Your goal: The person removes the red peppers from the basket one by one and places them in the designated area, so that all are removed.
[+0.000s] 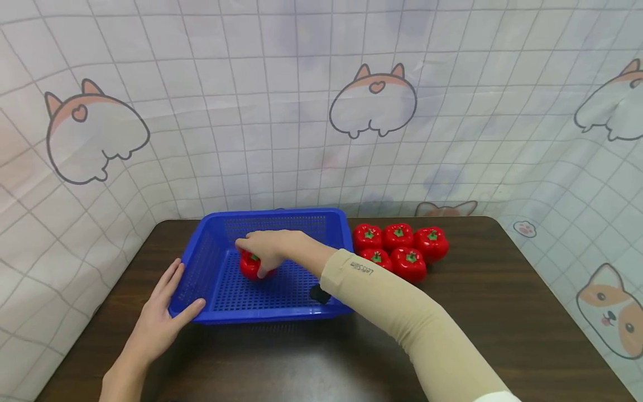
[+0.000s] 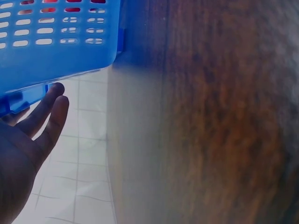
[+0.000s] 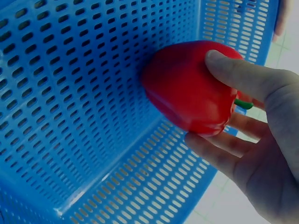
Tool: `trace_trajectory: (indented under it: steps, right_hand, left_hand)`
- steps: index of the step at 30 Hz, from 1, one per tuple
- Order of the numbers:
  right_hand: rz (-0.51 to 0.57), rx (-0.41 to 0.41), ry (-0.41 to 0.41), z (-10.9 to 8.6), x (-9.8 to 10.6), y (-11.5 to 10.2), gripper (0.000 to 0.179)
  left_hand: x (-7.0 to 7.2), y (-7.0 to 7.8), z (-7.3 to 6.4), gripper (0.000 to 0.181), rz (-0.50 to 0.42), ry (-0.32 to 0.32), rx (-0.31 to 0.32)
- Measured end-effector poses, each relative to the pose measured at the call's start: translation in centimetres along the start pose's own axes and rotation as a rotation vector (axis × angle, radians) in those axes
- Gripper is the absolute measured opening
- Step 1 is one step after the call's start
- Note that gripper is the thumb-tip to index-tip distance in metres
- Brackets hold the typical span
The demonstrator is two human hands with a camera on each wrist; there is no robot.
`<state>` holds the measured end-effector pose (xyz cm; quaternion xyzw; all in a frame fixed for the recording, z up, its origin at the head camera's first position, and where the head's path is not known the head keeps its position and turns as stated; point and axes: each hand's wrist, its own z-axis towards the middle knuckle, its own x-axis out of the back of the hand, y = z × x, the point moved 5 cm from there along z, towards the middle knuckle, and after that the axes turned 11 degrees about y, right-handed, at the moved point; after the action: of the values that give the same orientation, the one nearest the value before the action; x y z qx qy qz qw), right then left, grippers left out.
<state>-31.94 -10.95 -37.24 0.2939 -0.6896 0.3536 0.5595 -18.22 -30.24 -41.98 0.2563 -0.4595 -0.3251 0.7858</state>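
Note:
Inside the blue plastic basket (image 1: 273, 315), my right hand (image 1: 268, 248) grips a red bell pepper (image 1: 249, 267) from above. The right wrist view shows the thumb on one side of the bell pepper (image 3: 187, 88) and fingers on the other; its green stem points toward the palm. The bell pepper is at or just above the perforated floor; I cannot tell whether it touches. My left hand (image 1: 161, 310) rests against the basket's left front corner, thumb by the front rim and fingers extended along the outside. In the left wrist view those fingers (image 2: 46, 114) look nearly straight.
Several red bell peppers (image 1: 408, 264) sit grouped on the dark wooden table (image 1: 502, 312), just right of the basket. A dark patch (image 1: 320, 294) shows by my right wrist. Behind the table hangs a white gridded cloth (image 1: 291, 156) with cartoon dogs.

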Motion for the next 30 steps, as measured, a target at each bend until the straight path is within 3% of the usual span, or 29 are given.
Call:
trace_trajectory:
  steps: [13,30]
  right_hand:
    - [-0.093,0.093,-0.011,-3.9,2.1,-0.4,0.063]
    - [0.070,0.108,0.106,-9.4,4.4,1.6,0.064]
  left_hand:
    - [-0.1,-0.1,0.0,0.088,-0.005,-0.005,0.010]
    - [-0.1,-0.2,-0.1,0.088,-0.002,-0.005,0.006]
